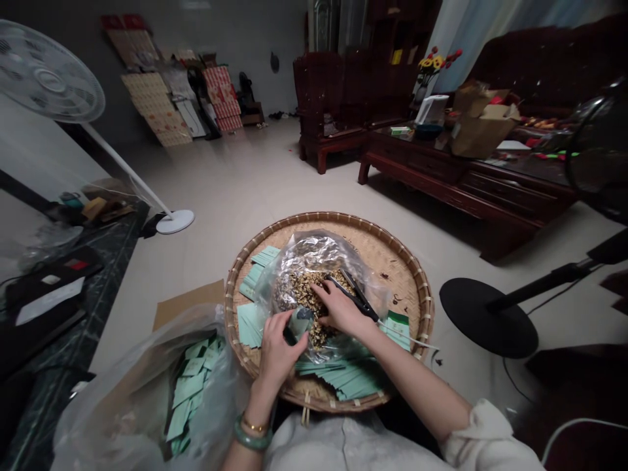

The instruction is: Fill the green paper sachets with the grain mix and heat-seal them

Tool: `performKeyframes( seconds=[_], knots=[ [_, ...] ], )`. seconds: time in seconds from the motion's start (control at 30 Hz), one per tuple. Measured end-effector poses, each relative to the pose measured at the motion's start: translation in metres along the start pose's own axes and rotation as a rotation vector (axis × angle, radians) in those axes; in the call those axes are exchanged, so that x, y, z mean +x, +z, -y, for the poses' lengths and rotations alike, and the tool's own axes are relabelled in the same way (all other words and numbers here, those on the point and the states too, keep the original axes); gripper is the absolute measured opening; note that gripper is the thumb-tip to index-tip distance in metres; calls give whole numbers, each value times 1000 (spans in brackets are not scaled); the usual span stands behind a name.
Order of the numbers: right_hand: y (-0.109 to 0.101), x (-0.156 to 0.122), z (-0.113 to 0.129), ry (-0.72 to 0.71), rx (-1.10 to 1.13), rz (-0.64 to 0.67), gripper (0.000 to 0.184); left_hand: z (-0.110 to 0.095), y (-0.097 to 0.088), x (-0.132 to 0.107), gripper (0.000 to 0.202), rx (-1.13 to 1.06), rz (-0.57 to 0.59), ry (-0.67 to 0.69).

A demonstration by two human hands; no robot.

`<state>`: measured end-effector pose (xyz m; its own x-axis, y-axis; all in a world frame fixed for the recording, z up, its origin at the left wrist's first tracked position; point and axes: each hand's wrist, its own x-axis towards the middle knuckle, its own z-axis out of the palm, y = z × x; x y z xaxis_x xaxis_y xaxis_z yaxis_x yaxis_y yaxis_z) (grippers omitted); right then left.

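My left hand (279, 340) is closed on a small pale green packet (301, 320), held upright with its mouth towards the dried pieces. My right hand (341, 306) reaches into a heap of yellow-brown dried pieces (297, 284), its thumb and fingers apart; the fingertips are partly hidden. The heap lies in a clear plastic bag (318, 245) on a round woven bamboo tray (392, 245). A black hand-held clamp tool with a white cord (360, 297) rests beside my right hand. Flat green packets (348, 378) lie fanned along the tray's near side, with more packets (250, 324) on its left.
Left of the tray stands a large plastic bag (127, 373) with many green packets (191, 386) inside. A white fan (175, 221) stands at far left, and a black fan base (488, 317) is close on the right. Behind is a dark wooden table (441, 167).
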<state>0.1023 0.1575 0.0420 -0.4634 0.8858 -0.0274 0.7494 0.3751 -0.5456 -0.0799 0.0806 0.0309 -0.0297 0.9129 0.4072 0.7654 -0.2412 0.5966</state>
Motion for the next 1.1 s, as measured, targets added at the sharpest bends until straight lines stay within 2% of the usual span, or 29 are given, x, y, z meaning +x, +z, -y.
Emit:
performKeyframes(
  seconds=[0.13,0.23,0.37,0.57,0.67,0.73,0.83,0.97,1.1],
  knots=[
    [2,11,4,-69,48,-33,52,4,-1,-2,37,-10,-4,-7],
    [2,18,2,-91,177,-100,41,7,-1,-2,37,-13,-13,-23],
    [1,24,-3,-30,389,-121,36,8,0,-2,38,-39,-21,-55],
    [2,24,-9,201,985,10,36,6,1,1,39,-79,-12,-103],
    [-7,22,-10,271,1155,35,40,1,1,6,39,-73,-7,-89],
    [-19,20,-9,251,1141,54,40,-4,2,10,38,-46,-1,-68],
    [-42,18,-6,121,1010,75,38,-12,4,17,37,-7,-1,-41],
    [-71,15,6,-116,674,53,32,-21,9,27,40,-13,-9,-9],
    [-86,10,20,-192,329,-1,37,-26,15,34,42,-16,1,-8]
  ],
)
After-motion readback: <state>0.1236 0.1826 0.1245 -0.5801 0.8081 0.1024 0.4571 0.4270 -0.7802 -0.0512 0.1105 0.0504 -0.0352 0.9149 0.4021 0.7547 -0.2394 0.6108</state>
